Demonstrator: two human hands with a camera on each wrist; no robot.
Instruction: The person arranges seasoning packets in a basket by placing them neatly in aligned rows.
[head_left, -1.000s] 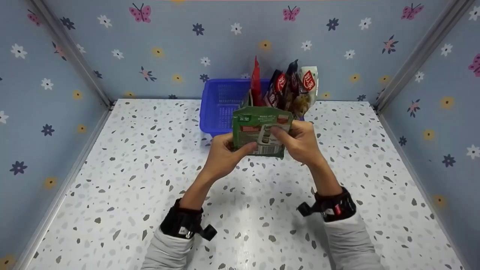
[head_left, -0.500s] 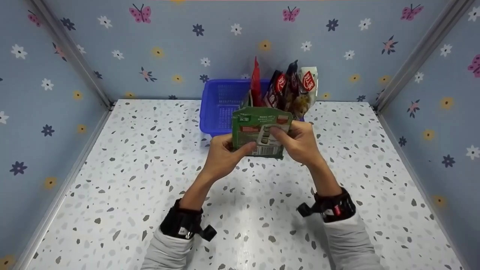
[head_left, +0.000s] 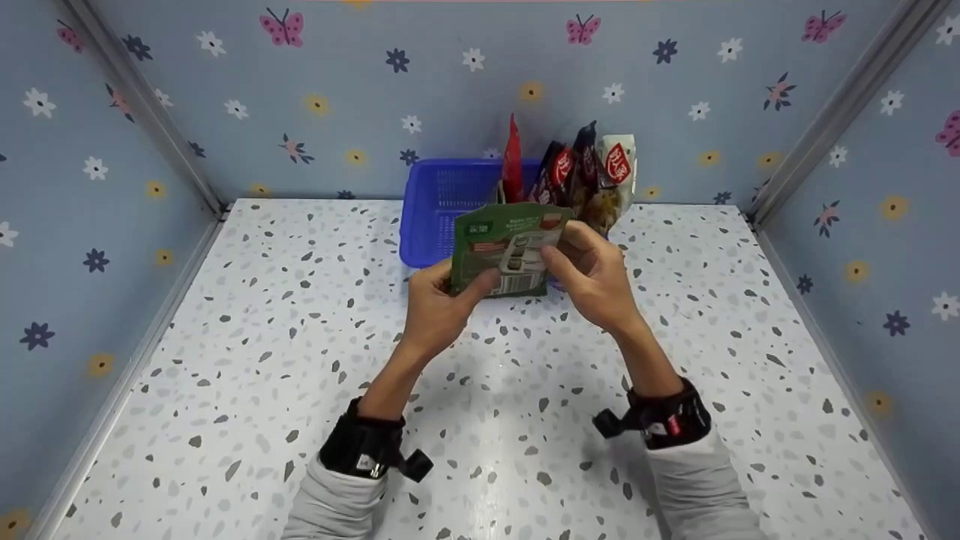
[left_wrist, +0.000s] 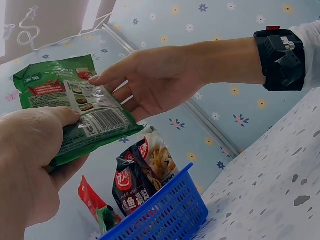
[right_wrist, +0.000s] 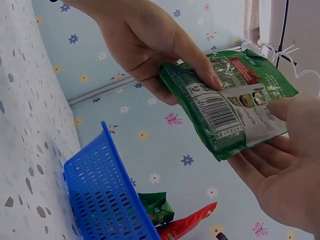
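Observation:
A green food packet [head_left: 506,251] with a barcode and small pictures is held up before the basket. My left hand [head_left: 439,307] grips its lower left part, thumb across the front and fingers behind. My right hand [head_left: 596,281] is at the opposite edge; its thumb tip touches the front, and the fingertips go behind the packet [right_wrist: 225,100] in the right wrist view. The blue plastic basket [head_left: 427,214] stands against the back wall. Dark pouches [head_left: 555,176], a pale pouch [head_left: 619,169] and a red packet [head_left: 512,165] stand upright in its right half.
Another green packet [left_wrist: 106,218] shows beside the red one in the basket in the left wrist view. The speckled white tabletop [head_left: 480,435] spreads in front, enclosed by flowered blue walls [head_left: 300,67] at the back and both sides.
The green packet has shifted slightly left and away from me, with my left hand moving along. My right hand has loosened, and its thumb now sits nearer the packet's right edge.

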